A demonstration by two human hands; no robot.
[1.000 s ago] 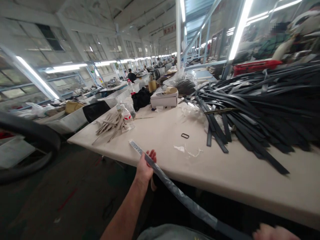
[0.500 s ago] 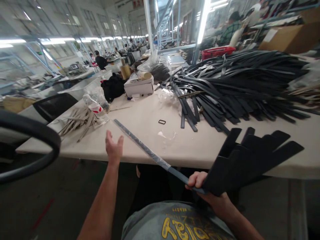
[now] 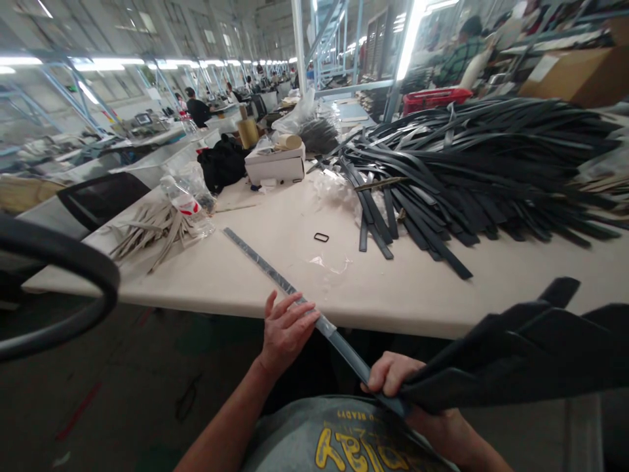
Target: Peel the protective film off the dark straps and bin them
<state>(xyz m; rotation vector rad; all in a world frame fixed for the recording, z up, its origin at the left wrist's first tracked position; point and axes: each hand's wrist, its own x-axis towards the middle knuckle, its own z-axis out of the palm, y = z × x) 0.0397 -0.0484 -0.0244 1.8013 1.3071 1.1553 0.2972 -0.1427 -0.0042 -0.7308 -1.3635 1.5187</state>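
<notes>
The strap (image 3: 275, 275), wrapped in a clear sleeve, lies slantwise across the table (image 3: 236, 288). Its far end rests near the bottle (image 3: 185, 204) and its near end runs off the edge to the right hand (image 3: 393, 383). That hand is closed in a fist around the strap's end and also around a bundle (image 3: 515, 367) of dark straps that fans out to the right. The left hand (image 3: 287, 328) lies on the strap at the table edge, fingers slightly spread across it. Whether the thumb closes underneath is hard to tell from here.

The likeliest trouble is in the right fist. It holds two loads at once, and the fanned bundle is wide and probably heavy, so a piece could slide out and drop to the floor. The sleeve looks slick, so a light left-hand touch may let the strap skid sideways. A skid could sweep the plastic scraps (image 3: 330, 264) or the ring (image 3: 321, 237) off the table. The swinging bundle could also snag the pile (image 3: 466, 164).
</notes>
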